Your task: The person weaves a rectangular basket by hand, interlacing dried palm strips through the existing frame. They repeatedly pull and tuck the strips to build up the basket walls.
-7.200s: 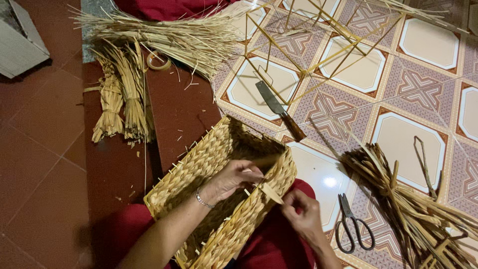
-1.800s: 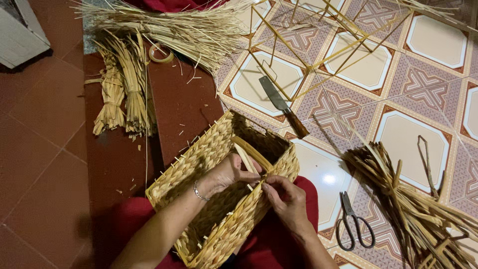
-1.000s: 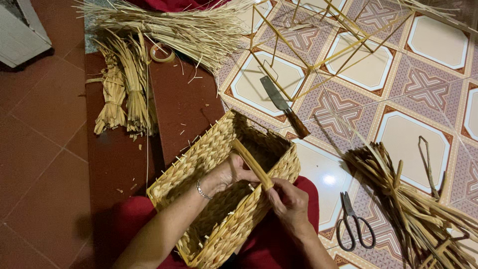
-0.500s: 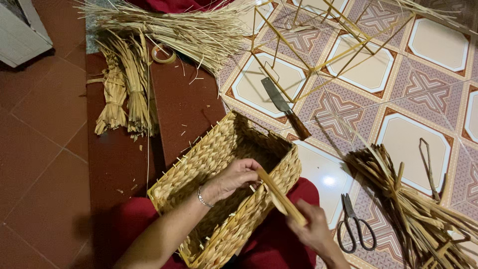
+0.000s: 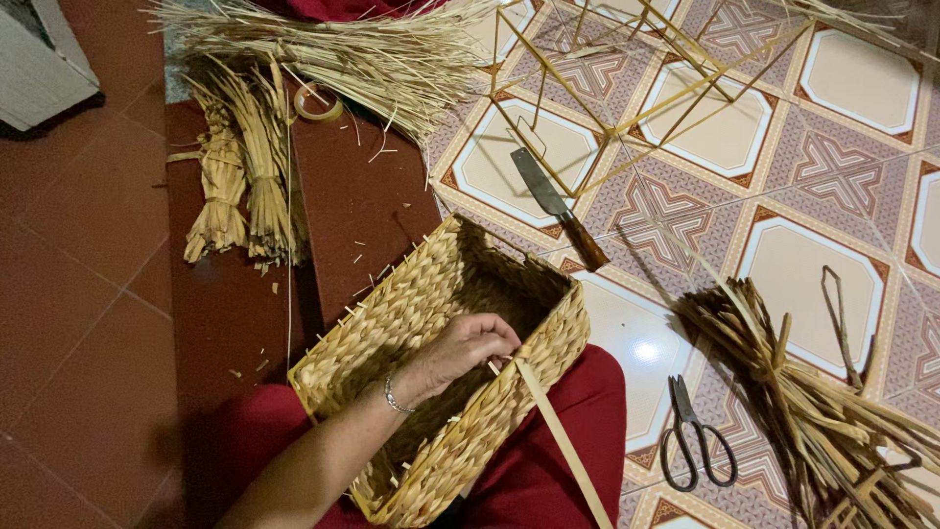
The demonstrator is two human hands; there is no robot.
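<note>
Floor (image 5: 78, 294) here is dark red tile on your left and patterned tile on your right; you sit with the basket (image 5: 431, 323) resting on your red-clad lap.

Your left hand (image 5: 468, 345) reaches over the near rim, its grip closed on the root of a flat strip (image 5: 563, 446) where it leaves the weave. The strip runs taut and diagonal from that point down toward the bottom edge of the view. Your right hand is out of view, so its grip cannot be judged.

To do this step well:
1. Keep the left fingers pinned at the rim so the woven rows do not loosen.
2. Pull the strip along its own line, flat side to the wall, without twisting.
3. Seat it snug against the row below before you release.

Within reach: a knife (image 5: 560, 211) just beyond the far corner, scissors (image 5: 697, 436) on your right, a wire frame (image 5: 627, 88) beyond the knife, and fibre bundles (image 5: 240, 176) on your left.

Against the frame half a second earlier: your right hand was then visible gripping the strip beside your lap; it has now passed below the frame, and the strip shows longer. Basket, knife and scissors have not shifted.
</note>
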